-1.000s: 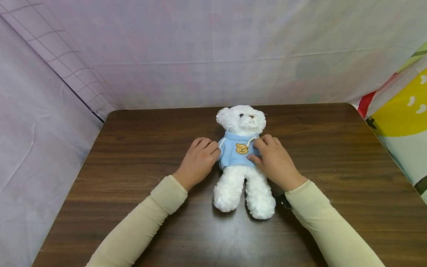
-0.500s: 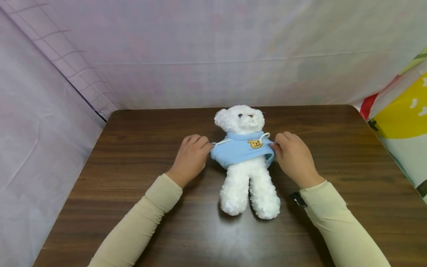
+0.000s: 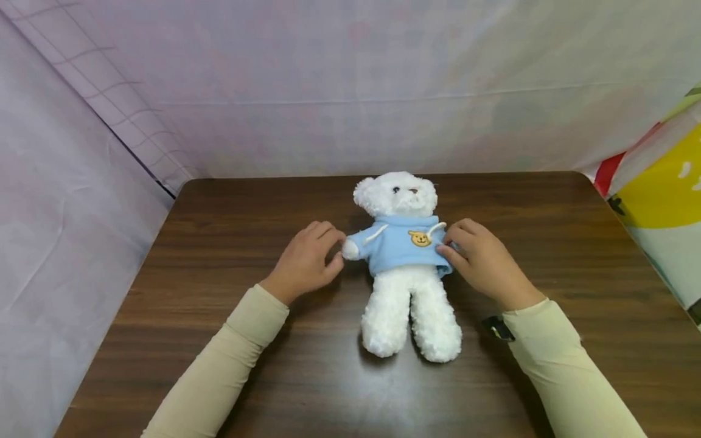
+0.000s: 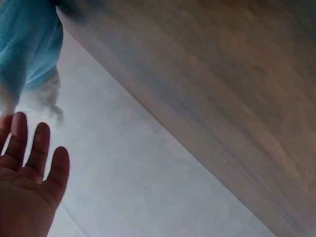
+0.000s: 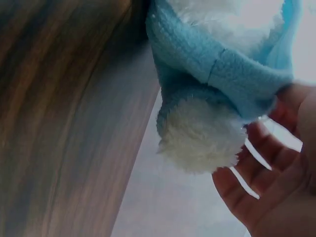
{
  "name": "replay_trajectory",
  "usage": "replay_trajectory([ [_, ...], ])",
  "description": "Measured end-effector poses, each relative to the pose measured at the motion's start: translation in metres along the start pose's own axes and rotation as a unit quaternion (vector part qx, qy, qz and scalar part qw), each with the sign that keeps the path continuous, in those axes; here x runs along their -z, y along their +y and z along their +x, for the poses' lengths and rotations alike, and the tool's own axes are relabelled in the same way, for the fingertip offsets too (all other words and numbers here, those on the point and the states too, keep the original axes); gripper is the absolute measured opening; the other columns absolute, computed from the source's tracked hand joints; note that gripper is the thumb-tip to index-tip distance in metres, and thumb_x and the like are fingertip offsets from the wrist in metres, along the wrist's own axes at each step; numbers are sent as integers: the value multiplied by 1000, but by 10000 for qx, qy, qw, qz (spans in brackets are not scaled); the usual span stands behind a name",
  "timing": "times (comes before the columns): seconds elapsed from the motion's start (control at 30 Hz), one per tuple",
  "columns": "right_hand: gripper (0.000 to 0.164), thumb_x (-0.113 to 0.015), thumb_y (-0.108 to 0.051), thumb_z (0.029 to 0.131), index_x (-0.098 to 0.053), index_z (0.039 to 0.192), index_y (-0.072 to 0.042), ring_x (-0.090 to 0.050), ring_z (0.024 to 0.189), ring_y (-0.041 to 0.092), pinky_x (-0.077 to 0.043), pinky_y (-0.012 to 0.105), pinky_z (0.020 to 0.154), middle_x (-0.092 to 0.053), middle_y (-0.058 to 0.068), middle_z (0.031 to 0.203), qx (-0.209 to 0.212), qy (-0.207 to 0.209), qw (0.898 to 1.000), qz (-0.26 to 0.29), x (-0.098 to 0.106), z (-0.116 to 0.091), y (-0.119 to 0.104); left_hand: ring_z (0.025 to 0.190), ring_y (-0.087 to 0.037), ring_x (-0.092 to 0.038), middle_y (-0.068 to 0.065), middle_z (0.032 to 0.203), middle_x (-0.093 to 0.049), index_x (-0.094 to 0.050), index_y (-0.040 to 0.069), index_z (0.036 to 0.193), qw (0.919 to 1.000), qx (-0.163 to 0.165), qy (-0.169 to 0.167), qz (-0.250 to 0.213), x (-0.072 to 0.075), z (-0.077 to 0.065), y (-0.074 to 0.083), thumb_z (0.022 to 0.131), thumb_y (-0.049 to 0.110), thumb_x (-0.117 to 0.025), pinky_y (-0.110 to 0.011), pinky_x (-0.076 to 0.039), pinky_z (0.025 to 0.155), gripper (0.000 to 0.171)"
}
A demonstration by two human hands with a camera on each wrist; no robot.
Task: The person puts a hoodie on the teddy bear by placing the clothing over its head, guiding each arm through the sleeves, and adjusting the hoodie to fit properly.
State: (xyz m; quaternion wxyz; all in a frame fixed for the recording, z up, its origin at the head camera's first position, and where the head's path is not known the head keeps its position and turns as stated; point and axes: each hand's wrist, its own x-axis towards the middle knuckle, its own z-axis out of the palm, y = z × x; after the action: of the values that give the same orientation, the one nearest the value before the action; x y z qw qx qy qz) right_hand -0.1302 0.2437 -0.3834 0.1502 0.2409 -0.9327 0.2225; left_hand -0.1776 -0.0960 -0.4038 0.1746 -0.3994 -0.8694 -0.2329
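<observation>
A white plush teddy bear [image 3: 405,194] in a light blue hoodie [image 3: 397,246] lies on its back on the table, its legs toward me. The hoodie has a small bear patch and white cords. My left hand [image 3: 306,258] is just left of the bear, its fingertips right at the white paw [image 3: 351,248]. Those fingers are extended and spread in the left wrist view. On the other side, my right hand [image 3: 487,261] touches the hoodie with its thumb at the hem. In the right wrist view its loosely extended fingers lie by the other paw [image 5: 200,138].
The dark wood-grain table [image 3: 219,255] carries the bear. A pale hanging cloth [image 3: 328,91] rises behind its far edge, and another hangs on the left. At the right is a cloth [image 3: 665,194] with a yellow print.
The hoodie was pulled wide between both hands and now sits slack. My left hand has let go of its side, and a white paw shows from the sleeve. The right fingers have loosened.
</observation>
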Motion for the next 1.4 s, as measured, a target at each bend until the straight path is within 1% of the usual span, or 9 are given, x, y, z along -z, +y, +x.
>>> replay_trajectory([
  [0.1, 4, -64, -7, 97, -66, 100, -7, -57, 93, 23, -47, 43, 75, -59, 9, 109, 32, -236, 9991, 348, 3, -2, 4, 92, -22, -56, -6, 101, -61, -66, 5, 106, 9998, 142, -141, -87, -2, 1, 3, 93, 28, -70, -36, -49, 83, 27],
  [0.2, 11, -61, -6, 98, -63, 109, -4, -57, 95, 24, -46, 45, 79, -58, 10, 112, -282, -371, 9978, 474, 8, -4, 8, 91, -22, -55, -6, 99, -61, -64, 6, 103, 9991, 311, -300, 18, -4, 3, 5, 94, 36, -70, -35, -48, 82, 32],
  [0.4, 25, -71, -17, 93, -59, 110, -2, -59, 96, 31, -49, 50, 79, -59, 14, 106, -1021, -958, 9901, 94, 16, -7, 14, 89, -23, -56, -6, 98, -62, -66, 5, 100, 9961, 606, -584, 267, -2, 3, 1, 96, 27, -68, -37, -49, 80, 23],
  [0.6, 23, -77, -14, 87, -61, 100, -3, -58, 82, 26, -48, 44, 72, -61, 10, 93, -584, -739, 9953, -237, 11, -3, 10, 90, -25, -57, -6, 100, -62, -70, 6, 102, 9945, 663, -676, 456, -1, 2, -2, 99, 23, -64, -39, -50, 80, 19],
  [0.77, 15, -76, -6, 87, -60, 89, -7, -53, 74, 23, -44, 40, 65, -58, 5, 83, 14, -129, 9982, -590, 7, 0, 7, 91, -25, -57, -5, 98, -62, -70, 7, 98, 9957, 535, -479, 581, -1, 1, -3, 98, 21, -64, -39, -50, 79, 15],
  [0.9, 26, -76, 5, 83, -55, 80, -11, -48, 72, 21, -41, 38, 62, -53, 1, 76, 402, 303, 9950, -858, 15, -3, 20, 94, -27, -58, -3, 94, -64, -69, 9, 91, 9954, 378, -174, 863, 4, -2, -13, 97, 18, -66, -43, -50, 77, 11],
  [1.1, 31, -76, 8, 81, -53, 79, -13, -48, 72, 18, -41, 38, 61, -54, 0, 76, 426, 168, 9966, -691, 25, -6, 43, 102, -28, -59, -3, 96, -67, -70, 11, 90, 9939, 175, 42, 1088, 11, -5, -28, 97, 15, -66, -53, -45, 94, 9],
  [1.27, 27, -78, 4, 81, -55, 78, -12, -50, 72, 22, -42, 40, 60, -58, 2, 75, 528, 230, 9940, -930, 18, -6, 40, 109, -29, -57, -5, 101, -66, -69, 9, 93, 9912, 128, -3, 1318, 8, -4, -25, 98, 16, -65, -57, -37, 104, 9],
  [1.4, 15, -77, -12, 86, -65, 93, -6, -58, 88, 35, -47, 52, 72, -66, 12, 93, 280, 20, 9919, -1243, 17, -6, 33, 134, -32, -43, -11, 126, -61, -68, 8, 111, 9917, 210, -232, 1250, 8, -5, -14, 99, 30, -63, -58, -30, 110, 25],
])
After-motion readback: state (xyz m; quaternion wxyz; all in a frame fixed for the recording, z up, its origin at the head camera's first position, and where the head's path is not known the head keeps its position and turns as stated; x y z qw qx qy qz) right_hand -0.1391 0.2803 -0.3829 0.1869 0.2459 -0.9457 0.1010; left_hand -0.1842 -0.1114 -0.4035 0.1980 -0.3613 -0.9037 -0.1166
